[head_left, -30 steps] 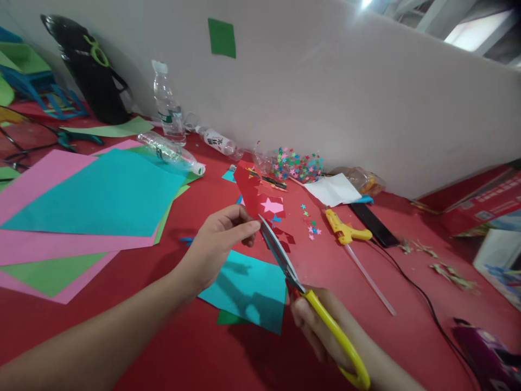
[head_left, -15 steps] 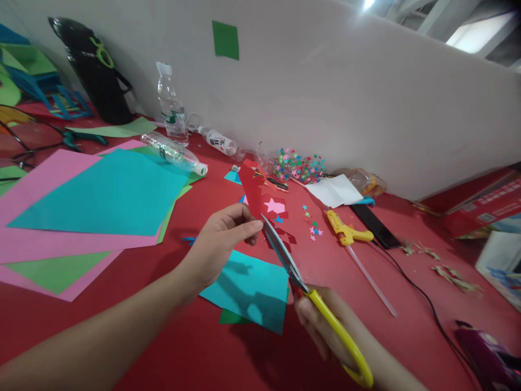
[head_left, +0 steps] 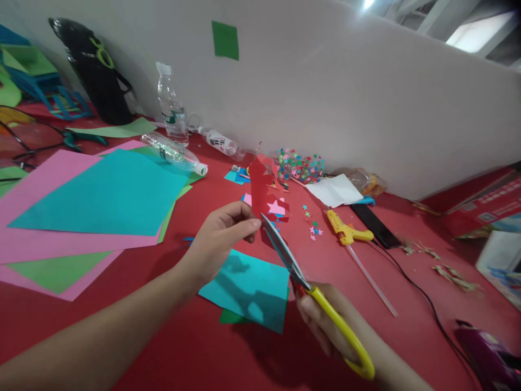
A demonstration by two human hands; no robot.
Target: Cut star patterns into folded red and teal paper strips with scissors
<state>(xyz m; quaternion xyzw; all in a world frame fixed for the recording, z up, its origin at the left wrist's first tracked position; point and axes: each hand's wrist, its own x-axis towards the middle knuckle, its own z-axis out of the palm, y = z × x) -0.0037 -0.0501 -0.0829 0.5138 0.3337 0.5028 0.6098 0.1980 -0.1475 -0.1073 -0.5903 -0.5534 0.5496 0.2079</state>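
Between its thumb and fingers, my left hand (head_left: 226,228) pinches a red piece of paper (head_left: 257,187) with cut-out edges, held upright above the table. My right hand (head_left: 321,309) grips yellow-handled scissors (head_left: 280,247), whose blade tips meet the paper's lower end beside my left thumb. The blades look nearly closed. Under both hands lies a turquoise sheet (head_left: 256,288) with a green one (head_left: 233,316) showing beneath it. Just past the red paper is a pink star cutout (head_left: 277,207) among scraps, partly hidden.
Large turquoise paper (head_left: 101,195) and pink sheets lie left. Behind stand a black flask (head_left: 93,76) and a clear bottle (head_left: 171,106). A bottle covered in stars (head_left: 299,165), small loose stars (head_left: 313,228), a yellow glue gun (head_left: 345,228) and a phone (head_left: 376,225) lie right.
The red paper has turned in my left fingers and now stands more upright, its cut part hanging to the right. Both hands and the scissors have barely moved.
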